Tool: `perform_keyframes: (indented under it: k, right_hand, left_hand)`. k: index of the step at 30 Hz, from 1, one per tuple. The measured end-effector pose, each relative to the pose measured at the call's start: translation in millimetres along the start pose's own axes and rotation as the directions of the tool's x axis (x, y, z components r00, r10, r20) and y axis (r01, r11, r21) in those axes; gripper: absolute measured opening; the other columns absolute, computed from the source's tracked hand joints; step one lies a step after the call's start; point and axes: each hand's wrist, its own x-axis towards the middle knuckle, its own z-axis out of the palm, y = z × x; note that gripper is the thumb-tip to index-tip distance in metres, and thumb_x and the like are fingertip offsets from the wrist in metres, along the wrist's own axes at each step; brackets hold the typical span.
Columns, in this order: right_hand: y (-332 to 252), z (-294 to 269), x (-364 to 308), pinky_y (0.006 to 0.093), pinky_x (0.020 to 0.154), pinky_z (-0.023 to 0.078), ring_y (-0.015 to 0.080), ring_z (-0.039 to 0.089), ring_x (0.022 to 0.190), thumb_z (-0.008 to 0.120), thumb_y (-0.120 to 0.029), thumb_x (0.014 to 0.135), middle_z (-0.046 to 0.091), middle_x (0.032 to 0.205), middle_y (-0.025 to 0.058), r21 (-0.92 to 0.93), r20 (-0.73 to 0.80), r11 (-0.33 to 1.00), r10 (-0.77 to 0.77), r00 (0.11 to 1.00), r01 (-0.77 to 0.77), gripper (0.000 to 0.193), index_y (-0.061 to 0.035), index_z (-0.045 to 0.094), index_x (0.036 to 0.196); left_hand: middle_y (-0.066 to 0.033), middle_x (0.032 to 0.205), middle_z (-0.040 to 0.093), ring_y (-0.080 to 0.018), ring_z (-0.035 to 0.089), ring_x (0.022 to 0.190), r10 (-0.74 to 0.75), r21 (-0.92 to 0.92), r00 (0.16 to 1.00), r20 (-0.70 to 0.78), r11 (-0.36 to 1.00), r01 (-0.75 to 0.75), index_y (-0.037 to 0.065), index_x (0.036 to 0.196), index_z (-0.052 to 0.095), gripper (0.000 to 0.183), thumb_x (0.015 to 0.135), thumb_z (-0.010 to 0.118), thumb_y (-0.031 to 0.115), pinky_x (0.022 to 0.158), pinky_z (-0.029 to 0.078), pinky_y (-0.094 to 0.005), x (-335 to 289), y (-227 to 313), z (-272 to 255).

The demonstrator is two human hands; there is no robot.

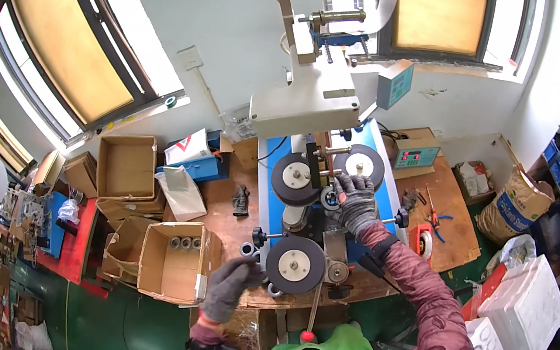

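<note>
My right hand (358,205), in a grey glove, reaches in among the dark wheels of a bench machine. Its fingers curl at a small metal ring (329,198) between the two rear wheels (296,176) and the front wheel (294,264). Lower left, my gloved left hand (228,290) has its fingers drawn together at the table's front edge. Anything inside them is hidden. Close to those fingertips is one metal ring (274,291); another ring (246,249) sits just above the hand, left of the front wheel.
An open cardboard box (176,273) with several metal rings stands left of my left hand. A dark glove (241,200) lies on the wooden table (216,220). Pliers (440,222) and a tape roll (424,243) lie to the right. A red-knobbed lever (308,336) projects toward me.
</note>
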Motion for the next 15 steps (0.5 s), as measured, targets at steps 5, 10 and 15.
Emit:
perform_keyframes:
  k: [5,10,15]
  right_hand:
    - [25.8,-11.9,14.1,0.0565,0.102,0.014,0.0331,0.034,0.124,0.052,-0.056,0.071,0.03,0.14,0.0098,-0.114,0.175,0.988,-0.08,0.981,0.101,0.069,-0.0162,0.044,0.127]
    - [32.5,-2.2,13.8,0.0574,0.102,0.014,0.0331,0.035,0.123,0.046,-0.042,0.078,0.029,0.141,0.0098,-0.044,0.193,0.988,-0.135,0.972,0.146,0.05,-0.0217,0.047,0.125]
    - [34.7,-5.2,11.7,0.0565,0.102,0.015,0.0314,0.034,0.124,0.039,-0.033,0.083,0.028,0.142,0.0088,-0.042,0.151,0.992,-0.109,0.982,0.117,0.043,-0.0251,0.046,0.124]
  left_hand:
    - [-0.0203,0.113,0.05,-0.0318,0.05,0.107,-0.072,-0.337,0.945,0.32,0.923,0.184,-0.004,0.112,0.046,0.035,0.083,0.054,0.015,0.093,0.042,-0.0406,99.6,-28.8,91.8]
    - [-0.0184,0.108,0.052,-0.0349,0.05,0.101,-0.5,-0.439,0.847,0.18,0.73,0.524,0.0,0.107,0.048,0.034,0.076,0.054,0.012,0.093,0.037,-0.0517,182.4,-70.8,117.7]
    - [-0.0164,0.093,0.055,-0.0351,0.052,0.09,-0.528,-0.558,0.777,0.342,0.552,0.62,0.001,0.098,0.051,0.031,0.068,0.047,0.002,0.086,0.041,-0.0503,239.0,-118.6,103.2]
